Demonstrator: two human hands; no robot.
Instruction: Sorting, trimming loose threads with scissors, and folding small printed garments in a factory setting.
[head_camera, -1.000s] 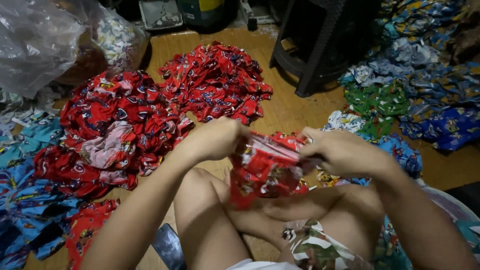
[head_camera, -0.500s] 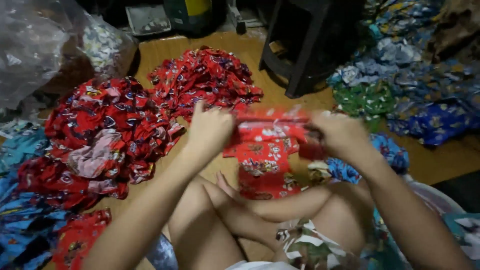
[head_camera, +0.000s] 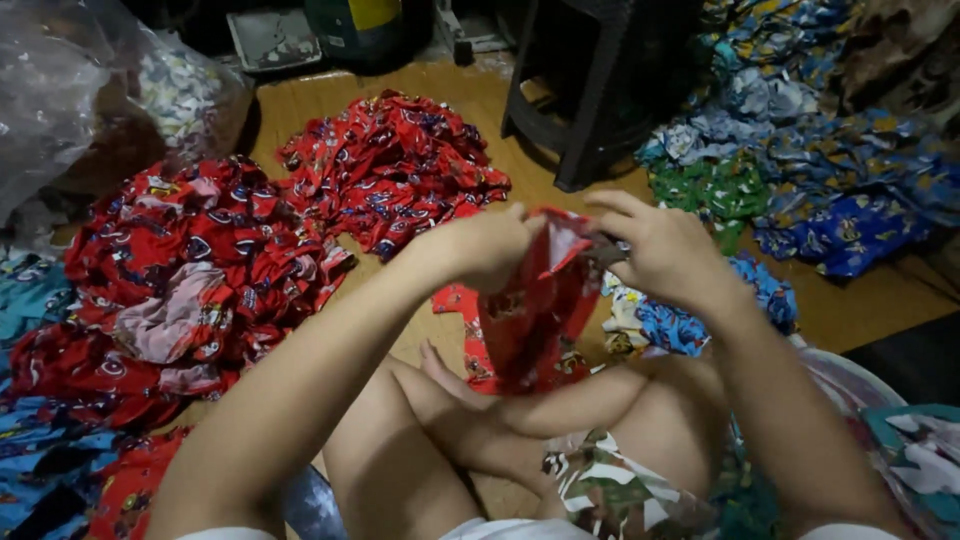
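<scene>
**Red cloth held up between both hands**

Your left hand (head_camera: 490, 245) and right hand (head_camera: 665, 250) are both closed on the top edge of a red cloth (head_camera: 535, 310), a small printed piece. The left pinches one side of that edge, the right the other, so the cloth hangs between them and down over your crossed legs (head_camera: 470, 420). A dark bit shows by your right fingers; you cannot tell what it is.

By its drape the cloth looks light, thin and limp. It probably won't hold a shape and will fold wherever you let go. It seems neither slippery nor fragile. Take it at the edge or corners, as you do now, with both hands a little apart to keep it spread.

Just beneath your right hand, on the floor (head_camera: 880, 300), lies a blue piece (head_camera: 680, 320). To the left of your left hand sits a big red heap (head_camera: 190, 280), and beyond your left hand a second red heap (head_camera: 395, 170). Past your right hand stands a dark stool (head_camera: 590, 90), with green cloth (head_camera: 715, 190) and blue heaps (head_camera: 840, 170) to its right. Far left of your left hand is a clear plastic bag (head_camera: 70, 110).
</scene>
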